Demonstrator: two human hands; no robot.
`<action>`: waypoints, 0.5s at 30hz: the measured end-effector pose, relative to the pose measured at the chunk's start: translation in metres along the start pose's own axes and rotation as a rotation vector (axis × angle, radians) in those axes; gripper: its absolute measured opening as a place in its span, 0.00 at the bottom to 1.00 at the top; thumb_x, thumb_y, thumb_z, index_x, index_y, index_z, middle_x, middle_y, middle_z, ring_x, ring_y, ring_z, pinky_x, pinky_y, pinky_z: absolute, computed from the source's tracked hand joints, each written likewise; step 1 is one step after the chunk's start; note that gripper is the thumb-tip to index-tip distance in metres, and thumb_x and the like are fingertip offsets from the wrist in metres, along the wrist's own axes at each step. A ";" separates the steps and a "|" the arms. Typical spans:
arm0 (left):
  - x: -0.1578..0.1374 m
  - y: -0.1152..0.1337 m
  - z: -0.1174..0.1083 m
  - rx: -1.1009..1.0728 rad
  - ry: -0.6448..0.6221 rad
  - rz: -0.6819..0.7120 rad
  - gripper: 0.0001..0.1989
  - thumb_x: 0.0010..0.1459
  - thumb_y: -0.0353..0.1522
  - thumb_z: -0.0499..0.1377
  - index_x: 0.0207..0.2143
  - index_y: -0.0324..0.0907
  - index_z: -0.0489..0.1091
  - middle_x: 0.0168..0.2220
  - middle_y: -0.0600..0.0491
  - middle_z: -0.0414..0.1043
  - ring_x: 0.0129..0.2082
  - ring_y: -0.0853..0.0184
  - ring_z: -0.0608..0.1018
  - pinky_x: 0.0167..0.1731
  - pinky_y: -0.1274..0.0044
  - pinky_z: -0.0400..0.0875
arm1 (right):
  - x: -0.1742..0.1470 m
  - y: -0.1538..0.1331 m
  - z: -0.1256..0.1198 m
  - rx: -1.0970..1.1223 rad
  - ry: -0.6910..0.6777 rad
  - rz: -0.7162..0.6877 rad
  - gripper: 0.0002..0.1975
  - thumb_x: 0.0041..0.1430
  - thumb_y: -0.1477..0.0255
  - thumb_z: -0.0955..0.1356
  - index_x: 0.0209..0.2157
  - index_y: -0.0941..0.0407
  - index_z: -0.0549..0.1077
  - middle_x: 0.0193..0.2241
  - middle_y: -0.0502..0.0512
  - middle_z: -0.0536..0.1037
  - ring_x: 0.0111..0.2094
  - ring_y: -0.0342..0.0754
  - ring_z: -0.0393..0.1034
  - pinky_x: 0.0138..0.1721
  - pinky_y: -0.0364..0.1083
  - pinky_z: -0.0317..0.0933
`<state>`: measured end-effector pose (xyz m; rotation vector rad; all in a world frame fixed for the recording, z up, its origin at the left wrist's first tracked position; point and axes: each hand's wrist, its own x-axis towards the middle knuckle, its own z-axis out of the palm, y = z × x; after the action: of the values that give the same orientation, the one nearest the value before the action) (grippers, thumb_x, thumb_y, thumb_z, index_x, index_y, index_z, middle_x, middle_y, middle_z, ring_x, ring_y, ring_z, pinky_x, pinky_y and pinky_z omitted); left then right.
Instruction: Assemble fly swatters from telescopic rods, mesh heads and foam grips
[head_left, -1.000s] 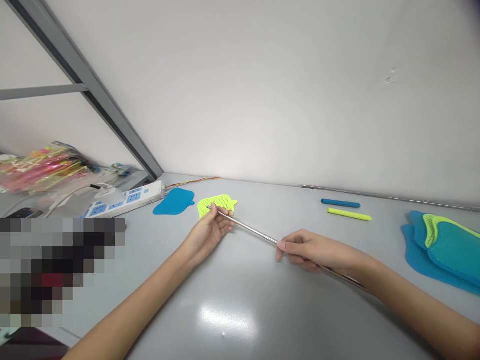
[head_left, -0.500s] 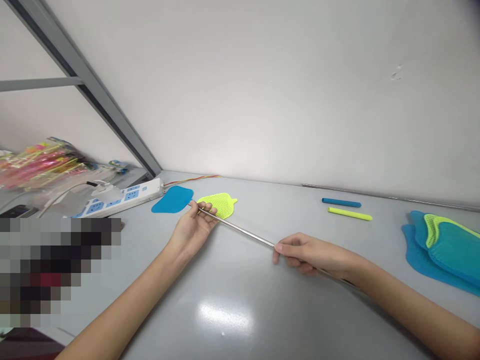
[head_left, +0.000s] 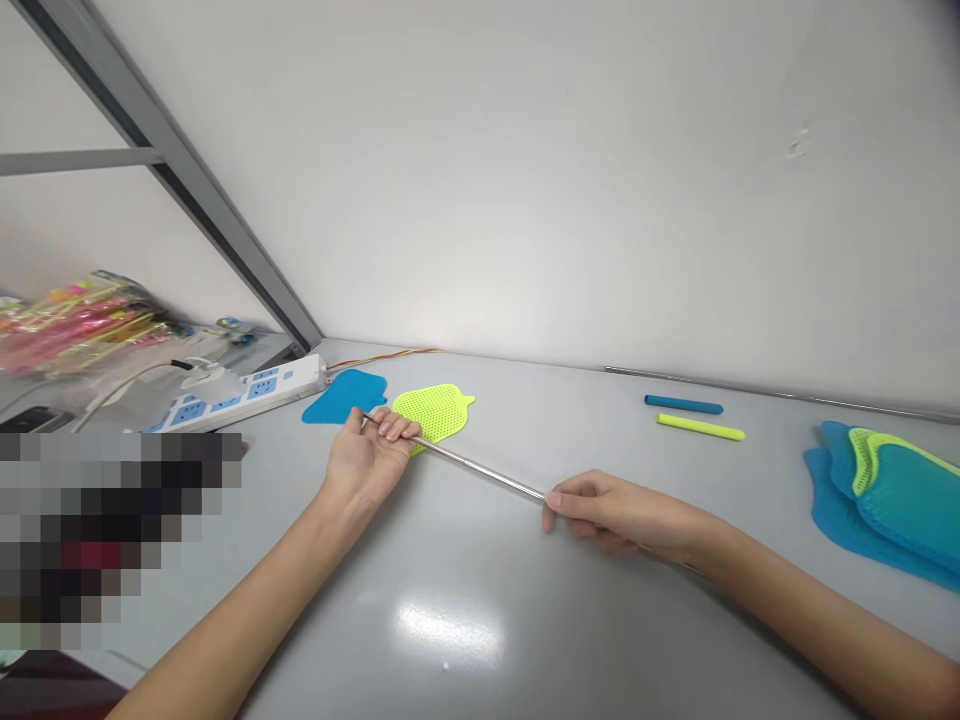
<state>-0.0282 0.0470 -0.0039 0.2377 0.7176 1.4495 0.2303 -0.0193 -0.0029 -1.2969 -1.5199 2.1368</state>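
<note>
A thin metal rod (head_left: 480, 467) slants between my two hands above the grey table. My left hand (head_left: 373, 452), palm up, has its fingers curled round the rod's far end. My right hand (head_left: 607, 508) pinches the rod further down, and the rod's near part runs under that hand, mostly hidden. Just beyond my left hand lie a blue fly swatter head (head_left: 337, 397) and a yellow-green perforated swatter head (head_left: 435, 408), each partly covered by the hand.
A blue tube (head_left: 682, 404) and a yellow-green tube (head_left: 700, 428) lie at the right. Stacked swatter heads (head_left: 911, 505) are at the far right; metal rods (head_left: 750, 388) lie along the wall. A power strip (head_left: 262, 388) and bagged colourful items (head_left: 90, 325) are left.
My left hand has shifted a little left and towards me, its fingers closing further round the rod's end. My right hand still pinches the rod, nearly in place.
</note>
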 end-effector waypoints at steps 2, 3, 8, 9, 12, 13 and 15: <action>-0.001 0.002 -0.001 -0.023 -0.012 -0.025 0.17 0.59 0.35 0.35 0.18 0.41 0.47 0.15 0.59 0.46 0.14 0.75 0.55 0.15 0.80 0.57 | 0.000 0.000 0.000 -0.002 0.001 0.001 0.17 0.52 0.58 0.59 0.31 0.57 0.69 0.18 0.45 0.53 0.16 0.34 0.42 0.16 0.38 0.37; -0.001 0.002 -0.002 -0.039 -0.020 -0.039 0.17 0.58 0.35 0.36 0.18 0.41 0.46 0.15 0.59 0.45 0.14 0.74 0.54 0.15 0.80 0.57 | 0.001 0.000 0.000 -0.002 0.002 0.002 0.17 0.52 0.58 0.59 0.31 0.57 0.68 0.18 0.45 0.53 0.16 0.34 0.42 0.16 0.38 0.37; 0.001 0.005 -0.005 -0.120 -0.030 -0.094 0.14 0.55 0.35 0.38 0.17 0.41 0.44 0.15 0.59 0.44 0.13 0.74 0.53 0.14 0.80 0.55 | 0.000 0.000 -0.001 0.004 0.003 0.013 0.17 0.51 0.58 0.60 0.31 0.57 0.68 0.18 0.45 0.53 0.16 0.34 0.41 0.15 0.38 0.37; 0.001 0.006 -0.006 -0.129 -0.026 -0.102 0.14 0.55 0.35 0.38 0.17 0.41 0.43 0.15 0.59 0.44 0.13 0.74 0.52 0.14 0.80 0.54 | 0.000 0.000 -0.001 0.005 0.001 0.012 0.17 0.51 0.58 0.60 0.30 0.57 0.68 0.18 0.45 0.53 0.16 0.34 0.41 0.16 0.38 0.37; 0.004 0.008 -0.007 -0.142 -0.017 -0.129 0.14 0.54 0.34 0.39 0.17 0.41 0.42 0.14 0.59 0.43 0.13 0.74 0.52 0.14 0.80 0.54 | 0.000 0.001 -0.001 0.004 0.002 0.005 0.17 0.51 0.58 0.60 0.30 0.57 0.68 0.18 0.45 0.53 0.16 0.34 0.41 0.15 0.38 0.36; 0.004 0.008 -0.007 -0.145 -0.015 -0.136 0.13 0.54 0.34 0.39 0.17 0.41 0.42 0.14 0.59 0.43 0.13 0.74 0.52 0.14 0.80 0.54 | 0.000 0.001 -0.001 0.004 0.003 0.004 0.17 0.51 0.58 0.60 0.30 0.57 0.68 0.18 0.45 0.53 0.16 0.34 0.41 0.15 0.38 0.36; 0.005 0.010 -0.006 -0.161 -0.005 -0.145 0.13 0.53 0.34 0.39 0.18 0.41 0.42 0.14 0.59 0.43 0.12 0.74 0.52 0.14 0.80 0.54 | 0.001 0.001 -0.001 0.003 0.003 0.004 0.17 0.51 0.58 0.60 0.30 0.57 0.68 0.18 0.45 0.53 0.16 0.34 0.41 0.15 0.38 0.36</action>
<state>-0.0404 0.0517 -0.0047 0.0631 0.5980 1.3593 0.2312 -0.0186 -0.0046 -1.3024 -1.5131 2.1383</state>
